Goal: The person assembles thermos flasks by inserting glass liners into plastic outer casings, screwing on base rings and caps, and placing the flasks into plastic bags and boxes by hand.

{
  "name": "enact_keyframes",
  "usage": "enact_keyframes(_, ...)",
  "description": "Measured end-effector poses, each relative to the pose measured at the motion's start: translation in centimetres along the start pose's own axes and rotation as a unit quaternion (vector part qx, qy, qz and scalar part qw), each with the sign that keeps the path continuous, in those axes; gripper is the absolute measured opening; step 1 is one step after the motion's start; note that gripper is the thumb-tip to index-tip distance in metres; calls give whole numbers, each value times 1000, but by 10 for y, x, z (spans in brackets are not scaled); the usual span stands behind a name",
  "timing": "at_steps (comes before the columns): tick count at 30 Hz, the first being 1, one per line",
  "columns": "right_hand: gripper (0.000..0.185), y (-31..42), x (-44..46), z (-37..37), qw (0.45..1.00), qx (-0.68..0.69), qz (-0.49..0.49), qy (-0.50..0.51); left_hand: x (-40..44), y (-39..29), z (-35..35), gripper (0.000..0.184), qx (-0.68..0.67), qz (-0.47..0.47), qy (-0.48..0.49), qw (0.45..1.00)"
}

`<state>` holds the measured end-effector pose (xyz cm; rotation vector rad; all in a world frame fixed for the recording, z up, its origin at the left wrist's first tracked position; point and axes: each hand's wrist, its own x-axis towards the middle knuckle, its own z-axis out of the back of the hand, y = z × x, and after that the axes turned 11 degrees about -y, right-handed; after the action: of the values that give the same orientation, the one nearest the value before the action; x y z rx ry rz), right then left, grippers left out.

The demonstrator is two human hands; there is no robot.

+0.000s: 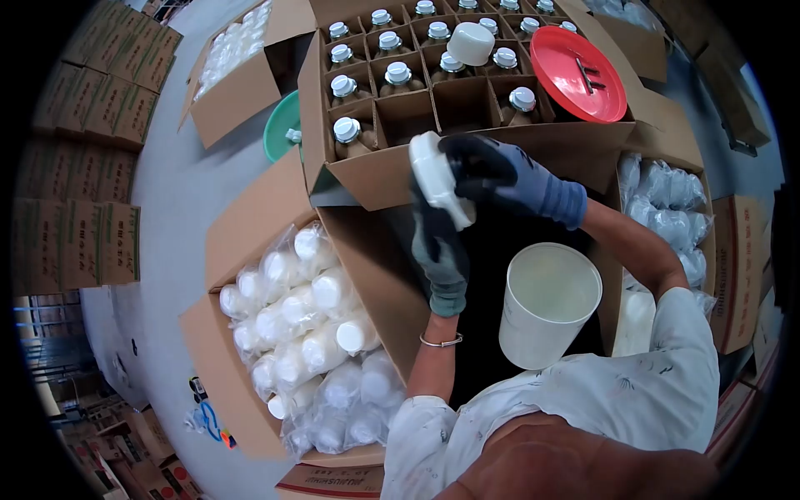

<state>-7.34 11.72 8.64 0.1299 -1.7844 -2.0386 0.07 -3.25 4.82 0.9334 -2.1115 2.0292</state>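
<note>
Both my hands wear grey-blue work gloves with dark palms. My left hand is wrapped round a white plastic cup-like piece with a rim, tilted above the dark gap in front of the bottle carton. From the right, my right hand is closed with its fingertips at the upper edge of the same piece; exactly what they pinch is hidden. Below my hands stands a tall white plastic bucket, its open top facing up. Beyond them, a divided carton holds several white-capped brown bottles.
On the carton's right corner lies a red plastic lid bearing small dark metal pieces. A white cup rests on bottle caps. Left, an open carton holds bagged white containers. A green basin and stacked cartons stand further left.
</note>
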Motion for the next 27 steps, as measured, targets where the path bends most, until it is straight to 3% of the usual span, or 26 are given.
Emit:
enact_keyframes(2, 51, -15, 2, -1, 970, 196, -139, 16, 0, 13, 8, 51, 119, -178, 85, 973)
enact_keyframes(3, 55, -30, 6, 7, 954, 238, -178, 30, 4, 17, 9, 49, 227, -283, 156, 919)
enact_keyframes(4, 60, -45, 10, 16, 935, 278, -218, 41, 8, 14, 9, 51, 261, -332, 198, 885)
enact_keyframes(5, 63, -40, 18, 16, 874, 370, -313, 25, 11, 12, 8, 53, 294, -378, 239, 845)
enact_keyframes(6, 63, -37, 35, 21, 978, 127, -92, 136, 8, 33, 12, 49, 330, -391, 233, 827)
enact_keyframes(7, 63, -33, 52, 27, 972, -115, 157, 134, 13, 38, 14, 46, 384, -363, 224, 819)
enact_keyframes(9, 45, -41, 103, 22, 937, -339, 61, -50, 13, 49, 24, 43, 442, -255, 184, 840)
enact_keyframes(10, 45, -48, 120, 23, 870, -461, 139, -107, 14, 43, 29, 39, 423, -203, 152, 870)
enact_keyframes(11, 48, -53, 135, 24, 836, -516, 169, -86, 10, 44, 35, 39, 357, -150, 121, 914)
enact_keyframes(13, 46, -85, 167, 17, 749, -654, 90, -60, -5, 54, 45, 38, 216, -42, 51, 974)
enact_keyframes(14, 45, -83, 173, 5, 716, -672, 175, -78, -14, 56, 49, 38, 147, 53, 28, 987)
enact_keyframes(15, 44, -83, 182, -13, 726, -604, 314, -96, -20, 58, 54, 38, 130, 99, 21, 986)
enact_keyframes(16, 48, -59, 181, -43, 750, -590, 295, -36, -26, 58, 56, 37, 112, 147, 13, 983)
enact_keyframes(17, 53, -64, 190, -65, 772, -530, 349, 41, -30, 58, 58, 37, 95, 194, 8, 976)
enact_keyframes(18, 62, -67, 198, -91, 799, -531, 261, 111, -31, 53, 56, 36, 76, 219, -13, 973)
enact_keyframes(19, 67, -79, 204, -107, 824, -495, 251, 115, -27, 47, 59, 35, 100, 172, -2, 980)
enact_keyframes(21, 63, -91, 214, -125, 832, -520, 139, 134, -17, 38, 63, 34, 142, 72, 19, 987)
enact_keyframes(24, 57, -90, 222, -126, 806, -546, 205, 104, 1, 40, 75, 38, 71, 55, 1, 996)
enact_keyframes(25, 50, -62, 211, -115, 832, -504, 221, 71, 13, 38, 76, 41, -17, 124, -42, 991)
enact_keyframes(27, 38, -7, 179, -68, 791, -460, 401, -36, 40, 30, 65, 49, -208, 254, -120, 937)
